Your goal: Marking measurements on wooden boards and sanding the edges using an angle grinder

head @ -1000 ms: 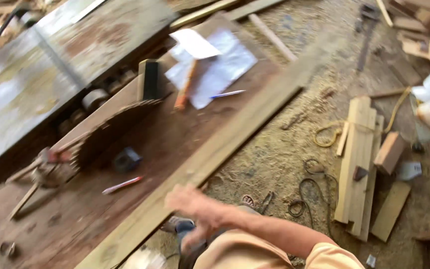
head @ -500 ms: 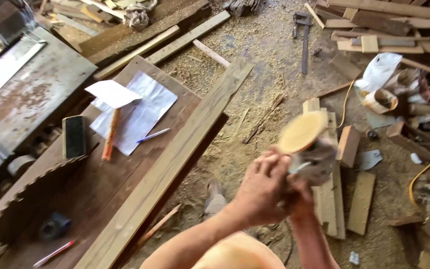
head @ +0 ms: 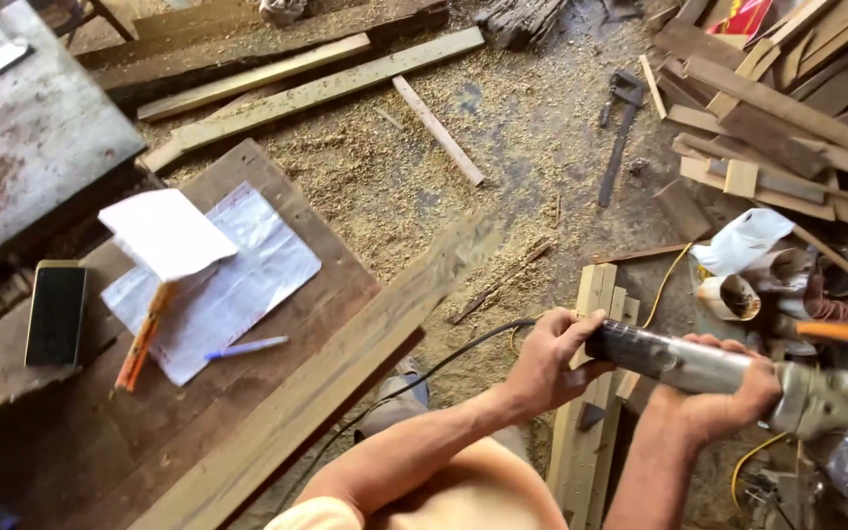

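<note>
Above the sawdust floor (head: 532, 137), one power tool (head: 709, 368) lies level in two hands: left hand (head: 547, 358) wrapped around its dark rear end, right hand (head: 723, 397) closed over its metal barrel. On the workbench (head: 277, 324): one phone (head: 56, 312), one pen (head: 245, 345), two papers (head: 210, 275).

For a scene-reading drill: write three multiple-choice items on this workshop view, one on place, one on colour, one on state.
1. Where does the phone lie?
A. on the workbench
B. on the sawdust floor
C. in a hand

2. What colour is the pen?
A. red
B. blue
C. green

3. How is the power tool held?
A. left hand only
B. lying unheld
C. both hands

Key: 1 A, it rests flat on the bench beside the papers. 2 B, its barrel is blue. 3 C, the left hand and right hand both grip its body.
</note>
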